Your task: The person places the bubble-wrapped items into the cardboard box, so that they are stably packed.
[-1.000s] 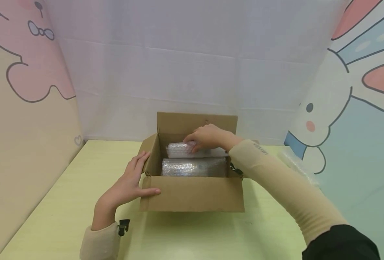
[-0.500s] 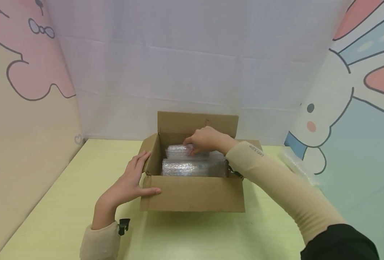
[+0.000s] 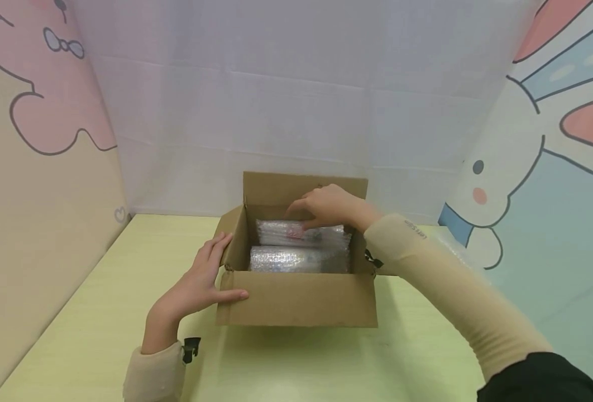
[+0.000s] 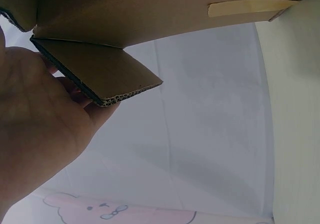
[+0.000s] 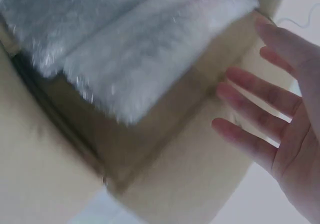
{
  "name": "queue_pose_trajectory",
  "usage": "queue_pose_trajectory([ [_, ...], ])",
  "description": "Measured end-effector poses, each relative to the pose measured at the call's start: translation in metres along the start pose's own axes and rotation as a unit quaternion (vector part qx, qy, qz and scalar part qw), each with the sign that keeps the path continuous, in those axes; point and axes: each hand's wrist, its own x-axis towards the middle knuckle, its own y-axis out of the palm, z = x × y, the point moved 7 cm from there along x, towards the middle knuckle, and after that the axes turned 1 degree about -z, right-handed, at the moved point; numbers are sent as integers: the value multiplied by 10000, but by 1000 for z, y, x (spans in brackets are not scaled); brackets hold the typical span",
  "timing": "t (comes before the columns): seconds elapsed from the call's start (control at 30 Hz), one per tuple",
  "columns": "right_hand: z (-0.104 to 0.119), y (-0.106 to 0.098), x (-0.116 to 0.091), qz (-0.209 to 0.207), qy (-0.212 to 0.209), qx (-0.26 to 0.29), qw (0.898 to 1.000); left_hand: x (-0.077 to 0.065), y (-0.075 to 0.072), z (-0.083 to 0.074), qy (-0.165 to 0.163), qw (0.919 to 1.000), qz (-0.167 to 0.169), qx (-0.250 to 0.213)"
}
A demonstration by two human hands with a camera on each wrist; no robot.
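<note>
An open cardboard box point(image 3: 296, 298) stands on the table with its flaps folded out. Two bubble-wrapped packages lie inside: a front one point(image 3: 286, 260) and a rear one point(image 3: 275, 233) with a reddish patch showing through; their contents cannot be made out. My left hand point(image 3: 188, 293) rests at the box's left front corner, thumb straight along the front flap. In the left wrist view its fingers lie behind the left flap point(image 4: 95, 66). My right hand point(image 3: 335, 205) hovers over the rear package, holding nothing. Its fingers point(image 5: 250, 136) are spread apart in the right wrist view, beside the bubble wrap point(image 5: 145, 59).
A loose piece of bubble wrap point(image 3: 452, 245) lies at the table's right edge, partly hidden by the right sleeve. A white cloth point(image 3: 276, 111) hangs behind the pale yellow table point(image 3: 100, 312). Walls with cartoon animals stand on both sides.
My right hand has let go of the rear package and lifted up and slightly right. That package has settled upright behind the front one. The left hand has not moved.
</note>
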Motion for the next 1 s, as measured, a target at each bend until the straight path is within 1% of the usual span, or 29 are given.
queue_pose_trajectory([
  [0.1,-11,-12,-15,-253,58,292,9992,0,0,-1,1,10000,0,0],
  [0.17,-21,-22,-26,-502,83,531,9973,0,0,-1,3,10000,-3,8],
  [0.23,-31,-31,-39,-762,158,850,9933,0,0,-1,9,10000,-9,17],
  [0.3,-44,-40,-54,-1025,313,1052,9887,1,0,-1,9,10000,-5,16],
  [0.37,-59,-45,-71,-1230,561,1134,9843,1,0,-1,18,10000,-4,23],
  [0.5,-91,-48,-106,-1422,1236,885,9781,2,-1,0,-27,10000,11,0],
  [0.63,-123,-37,-138,-1352,1827,785,9706,1,-1,0,-27,10000,5,-2],
  [0.77,-149,-17,-166,-1155,2395,816,9606,1,-1,0,5,10000,-25,40],
  [0.87,-168,6,-188,-936,2783,884,9518,0,-1,0,6,10000,-25,61],
  [1.0,-188,43,-216,-638,3101,949,9438,0,0,0,-25,10000,5,14],
])
